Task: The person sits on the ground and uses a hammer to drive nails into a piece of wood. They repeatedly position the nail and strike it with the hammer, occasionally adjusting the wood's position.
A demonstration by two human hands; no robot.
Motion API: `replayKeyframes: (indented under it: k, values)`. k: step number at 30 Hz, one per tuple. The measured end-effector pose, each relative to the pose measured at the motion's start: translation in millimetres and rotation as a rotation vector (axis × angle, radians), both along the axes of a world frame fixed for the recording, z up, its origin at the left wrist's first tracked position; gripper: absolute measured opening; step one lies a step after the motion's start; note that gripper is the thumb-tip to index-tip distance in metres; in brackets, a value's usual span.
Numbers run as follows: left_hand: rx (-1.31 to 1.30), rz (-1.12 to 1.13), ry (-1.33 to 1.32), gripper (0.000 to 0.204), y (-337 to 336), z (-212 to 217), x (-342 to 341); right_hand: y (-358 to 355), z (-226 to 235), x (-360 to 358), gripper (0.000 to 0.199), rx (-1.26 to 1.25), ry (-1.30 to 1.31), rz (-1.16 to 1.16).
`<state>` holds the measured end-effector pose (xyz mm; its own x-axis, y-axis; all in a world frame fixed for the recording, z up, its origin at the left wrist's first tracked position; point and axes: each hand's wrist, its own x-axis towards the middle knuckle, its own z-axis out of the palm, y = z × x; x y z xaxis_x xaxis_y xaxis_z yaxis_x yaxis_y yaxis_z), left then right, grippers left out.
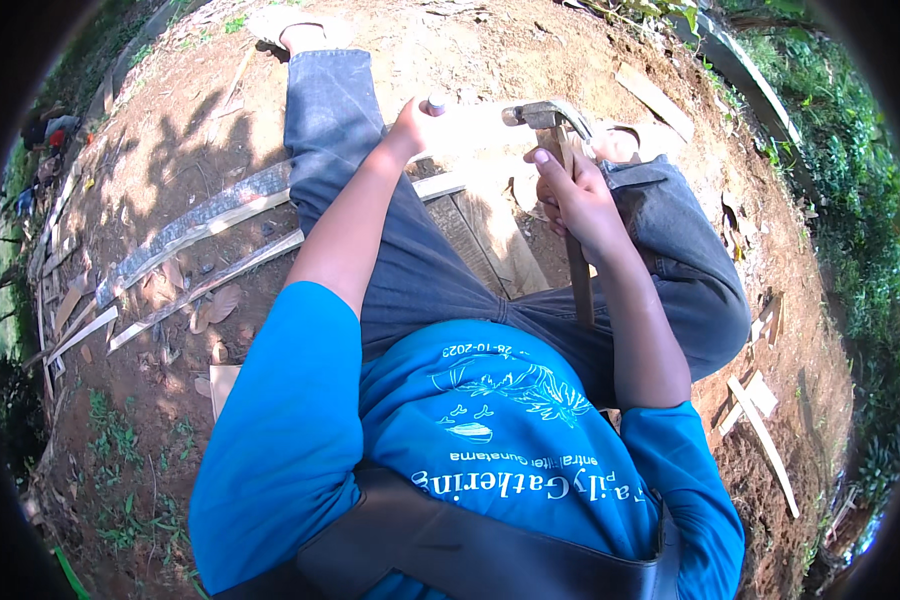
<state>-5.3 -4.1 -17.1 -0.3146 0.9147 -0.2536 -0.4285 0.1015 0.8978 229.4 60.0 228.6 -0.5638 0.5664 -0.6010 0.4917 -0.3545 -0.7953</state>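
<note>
My right hand [578,198] is wrapped around the wooden handle of a claw hammer [579,270]. The hammer's metal head points up and away from me, its striking face turned left and its claw right. My left hand [410,130] is closed beside my left knee, left of the hammer head. A small rounded tip [436,102] shows at its fingers; strong glare hides whether that is a fingertip or a held piece. Just below this hand, a long pale wooden plank [435,187] passes across my left leg. Wooden boards [485,240] lie between my legs.
Bark-edged wood [205,210] and a thin strip [210,298] lie on the ground to the left. Offcuts [765,440] are at the lower right, and another board [655,100] rests at the far right. Green plants [840,180] border the dirt on the right.
</note>
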Motion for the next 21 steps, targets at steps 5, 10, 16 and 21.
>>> replayKeyframes:
  k: [5,10,16,21]
  values:
    - [-0.102,-0.123,0.092,0.009,12.4,29.9,5.4,-0.4,-28.0,-11.7,0.036,0.207,-0.116,0.057]
    - [-0.109,0.083,-0.068,0.017,10.3,-7.0,14.3,7.9,36.6,-40.2,0.031,0.442,0.010,0.134]
    - [-0.290,0.011,0.390,0.031,17.3,-18.9,12.2,-13.2,56.9,-79.0,0.030,0.666,0.442,-0.068]
    - [-0.248,0.001,0.548,0.038,5.2,-3.2,20.8,31.1,-56.6,-63.9,0.028,0.942,-0.150,0.505]
